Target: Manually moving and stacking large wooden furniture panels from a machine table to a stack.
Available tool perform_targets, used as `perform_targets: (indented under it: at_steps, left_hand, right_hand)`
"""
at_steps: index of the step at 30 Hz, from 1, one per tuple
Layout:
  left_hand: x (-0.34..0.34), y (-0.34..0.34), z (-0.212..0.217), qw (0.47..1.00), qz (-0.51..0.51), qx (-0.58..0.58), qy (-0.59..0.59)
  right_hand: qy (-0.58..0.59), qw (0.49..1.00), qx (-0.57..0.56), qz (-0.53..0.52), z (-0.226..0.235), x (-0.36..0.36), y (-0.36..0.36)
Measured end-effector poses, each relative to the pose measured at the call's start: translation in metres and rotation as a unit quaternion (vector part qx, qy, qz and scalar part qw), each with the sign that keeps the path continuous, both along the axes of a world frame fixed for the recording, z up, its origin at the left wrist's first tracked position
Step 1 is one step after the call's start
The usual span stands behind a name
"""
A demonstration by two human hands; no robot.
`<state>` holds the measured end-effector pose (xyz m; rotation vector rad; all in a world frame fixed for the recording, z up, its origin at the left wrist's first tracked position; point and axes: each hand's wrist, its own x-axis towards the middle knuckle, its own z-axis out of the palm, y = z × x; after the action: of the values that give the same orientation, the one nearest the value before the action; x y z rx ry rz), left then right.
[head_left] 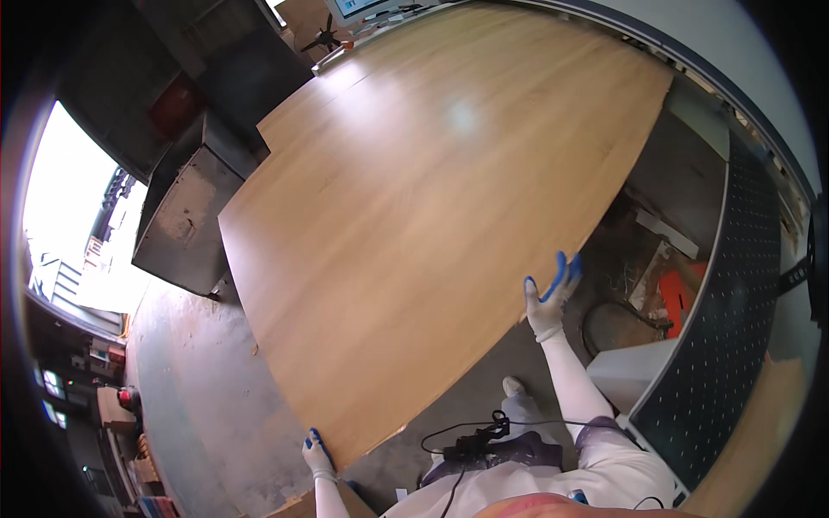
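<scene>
A large board (414, 216) with a light wood-grain face stretches from the near left corner to the far end. At its near left corner my left hand (319, 456), in a white glove with blue fingertips, is closed on the edge; part of its fingers is hidden. Beside the board's right edge, my right hand (550, 304) is held up in a matching glove. Its fingers are spread and nothing is between them. Whether it touches the edge I cannot tell.
A black perforated machine table (717, 345) runs along the right. Left of the board stands a worn grey metal box (188, 220). An orange object (678, 298) and scraps lie below on the right. A dark cable (471, 423) crosses my waist. A monitor (358, 9) stands far off.
</scene>
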<state>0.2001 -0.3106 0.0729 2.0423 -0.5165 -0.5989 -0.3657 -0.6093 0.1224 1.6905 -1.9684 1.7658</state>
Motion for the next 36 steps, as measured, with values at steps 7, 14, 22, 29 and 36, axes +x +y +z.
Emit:
perform_targets:
  at_steps: [7,14,22,29,36]
  left_hand:
    - [-0.003,0.006,0.011,0.997,0.073,0.016,-0.025]
    - [-0.025,-0.035,-0.001,0.994,0.103,-0.022,0.041]
    - [-0.04,-0.2,-0.011,0.998,0.053,-0.037,0.013]
    - [-0.027,-0.333,0.007,0.995,0.002,0.038,-0.091]
    - [0.008,-0.447,0.01,0.994,-0.032,0.014,-0.106]
  right_hand:
    - [-0.193,0.974,0.073,0.088,0.004,-0.024,-0.056]
    - [-0.174,0.973,0.098,0.118,0.0,-0.047,-0.113]
    - [-0.099,0.986,0.127,0.044,-0.007,-0.054,-0.282]
    - [-0.045,0.977,0.208,-0.016,-0.005,-0.027,-0.413]
    - [0.025,0.968,0.244,-0.06,-0.006,0.016,-0.523]
